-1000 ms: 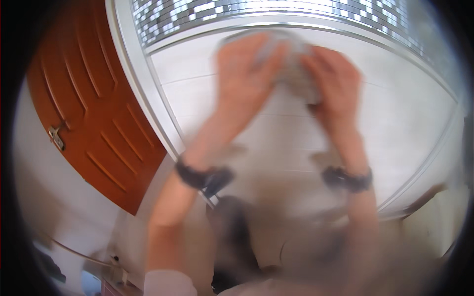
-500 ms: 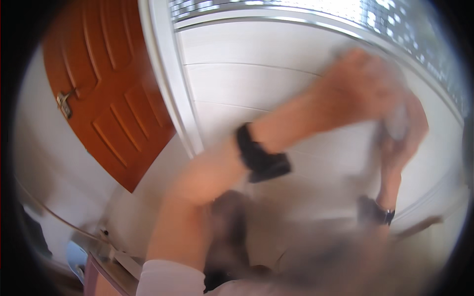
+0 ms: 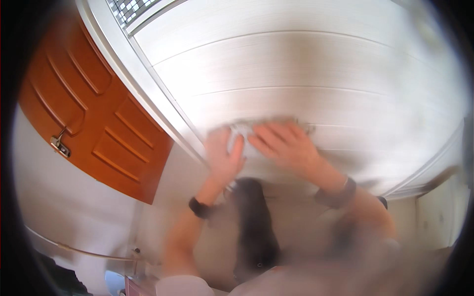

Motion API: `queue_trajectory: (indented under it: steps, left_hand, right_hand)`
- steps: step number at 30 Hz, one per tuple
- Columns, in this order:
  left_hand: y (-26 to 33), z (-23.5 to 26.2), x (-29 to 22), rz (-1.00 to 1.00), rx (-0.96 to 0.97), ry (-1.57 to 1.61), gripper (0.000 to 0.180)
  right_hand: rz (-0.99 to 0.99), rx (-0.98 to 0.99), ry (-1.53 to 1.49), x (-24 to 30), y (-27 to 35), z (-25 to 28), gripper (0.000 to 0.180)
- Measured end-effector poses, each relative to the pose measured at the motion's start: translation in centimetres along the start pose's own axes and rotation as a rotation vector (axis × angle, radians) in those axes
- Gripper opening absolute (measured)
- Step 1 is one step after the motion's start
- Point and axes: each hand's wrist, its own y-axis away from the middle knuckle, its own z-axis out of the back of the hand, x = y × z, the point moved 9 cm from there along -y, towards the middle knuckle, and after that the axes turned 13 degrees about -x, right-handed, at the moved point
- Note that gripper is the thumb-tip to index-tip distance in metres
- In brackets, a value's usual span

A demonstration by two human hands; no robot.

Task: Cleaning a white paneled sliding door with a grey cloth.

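Observation:
Both my hands press a pale grey cloth (image 3: 243,132) flat against a white tiled wall (image 3: 306,69). My left hand (image 3: 223,155) lies on the cloth's left part with fingers spread upward. My right hand (image 3: 284,143) covers its right part, fingers pointing left. Most of the cloth is hidden under the hands; only its upper edge and a strip between the hands show. A dark band sits on each wrist. The picture is blurred by motion.
A brown panelled door (image 3: 84,108) with a metal latch (image 3: 59,144) stands to the left, beside a white frame (image 3: 143,93). A small-tile mosaic strip (image 3: 129,7) runs along the wall's top left. A dark object (image 3: 254,222) hangs below my hands.
My hands and the cloth have moved from high on the wall, then to the right, down to the lower middle. The view has tilted, so the mosaic strip has nearly left the picture.

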Motion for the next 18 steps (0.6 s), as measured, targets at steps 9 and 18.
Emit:
queue_trajectory:
  steps: [9, 18]
  left_hand:
    - [-13.0, -1.5, -5.6, 0.225, -0.08, 0.283, 0.02]
    - [-32.8, -2.3, -14.7, -0.059, -0.398, 0.226, 0.052]
  right_hand:
    - [0.067, 0.141, 0.007, -10.0, -1.7, 8.9, 0.039]
    - [-0.243, -0.247, 0.329, -26.6, -8.0, 22.9, 0.057]
